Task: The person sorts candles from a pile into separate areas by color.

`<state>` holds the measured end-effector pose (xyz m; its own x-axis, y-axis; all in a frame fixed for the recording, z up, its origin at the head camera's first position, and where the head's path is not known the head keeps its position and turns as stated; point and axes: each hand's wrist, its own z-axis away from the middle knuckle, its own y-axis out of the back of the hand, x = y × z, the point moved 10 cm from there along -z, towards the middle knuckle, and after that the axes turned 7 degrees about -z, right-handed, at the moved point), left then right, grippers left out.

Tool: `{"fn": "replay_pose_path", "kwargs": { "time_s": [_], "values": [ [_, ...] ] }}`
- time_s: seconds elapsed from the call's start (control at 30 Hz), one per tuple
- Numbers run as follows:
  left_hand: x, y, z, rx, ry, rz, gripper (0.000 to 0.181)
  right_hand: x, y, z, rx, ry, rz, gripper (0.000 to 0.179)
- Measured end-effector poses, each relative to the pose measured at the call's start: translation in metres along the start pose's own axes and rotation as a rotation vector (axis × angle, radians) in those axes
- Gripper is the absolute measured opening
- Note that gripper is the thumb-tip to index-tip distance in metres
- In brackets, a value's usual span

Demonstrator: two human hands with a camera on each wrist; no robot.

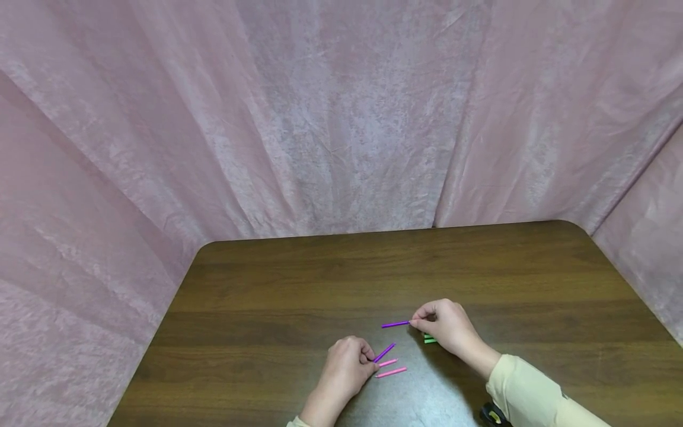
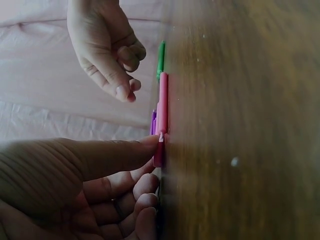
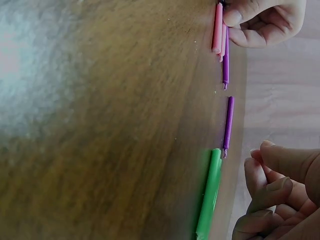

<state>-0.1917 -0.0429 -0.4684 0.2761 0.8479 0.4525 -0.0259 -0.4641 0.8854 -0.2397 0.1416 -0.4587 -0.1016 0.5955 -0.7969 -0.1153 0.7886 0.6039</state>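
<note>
Thin candles with short wicks lie on the wooden table [image 1: 277,284]. My left hand [image 1: 344,365] pinches the end of a pink candle [image 1: 388,362] between thumb and finger. Beside it lie a second pink candle [image 1: 391,372] and a slanted purple candle [image 1: 385,351], whose near end meets the left fingertips. My right hand [image 1: 448,326] hovers at the end of another purple candle [image 1: 395,324]. In the right wrist view a gap separates that purple candle [image 3: 228,122] from the loosely curled right fingers [image 3: 272,195]. Green candles [image 3: 207,195] lie below the right hand.
A black object [image 1: 493,414] with a yellowish patch shows by the right sleeve at the lower edge. Pink curtains [image 1: 363,118] hang behind the table and along its sides. The table's back corners are rounded.
</note>
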Motion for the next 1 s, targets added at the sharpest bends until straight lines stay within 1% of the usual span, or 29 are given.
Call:
{"fn": "replay_pose_path", "kwargs": {
  "time_s": [0.23, 0.47, 0.83, 1.0],
  "values": [
    [0.0015, 0.0013, -0.0001, -0.003, 0.015, -0.002, 0.02, 0.0015, 0.0016, 0.0022, 0.005, -0.003, 0.001, 0.007],
    [0.0012, 0.0007, -0.0003, 0.003, 0.016, -0.022, 0.019, 0.0009, 0.0036, 0.0051, 0.017, 0.005, -0.001, 0.008],
    [0.0, -0.0008, -0.0002, -0.01, 0.048, -0.032, 0.02, 0.004, 0.0042, 0.0072, 0.017, 0.002, 0.0, 0.008],
    [-0.0011, -0.0021, -0.0007, -0.015, 0.05, -0.035, 0.02, 0.0043, 0.0038, 0.0097, 0.013, 0.002, -0.017, 0.008]
  ]
}}
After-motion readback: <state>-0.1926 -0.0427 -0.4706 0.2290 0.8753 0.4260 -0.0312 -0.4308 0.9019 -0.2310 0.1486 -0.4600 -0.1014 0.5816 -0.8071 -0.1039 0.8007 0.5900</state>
